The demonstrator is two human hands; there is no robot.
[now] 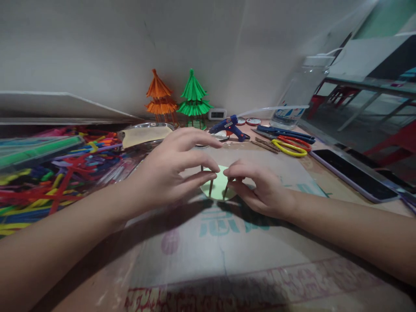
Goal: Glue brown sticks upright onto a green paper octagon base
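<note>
A small pale green card base lies on the covered table in front of me, with thin brown sticks standing up from it. My left hand reaches over the base from the left, its thumb and forefinger closed at the top of one stick. From the right, my right hand pinches the upper end of another brown stick, which leans slightly. The fingers hide part of the base's far side and any sticks behind them.
Orange and green pipe-cleaner pavilions stand by the wall. Behind the hands lie a blue glue gun, scissors and pliers. A phone rests right, near a clear bottle; colourful pipe cleaners pile up left.
</note>
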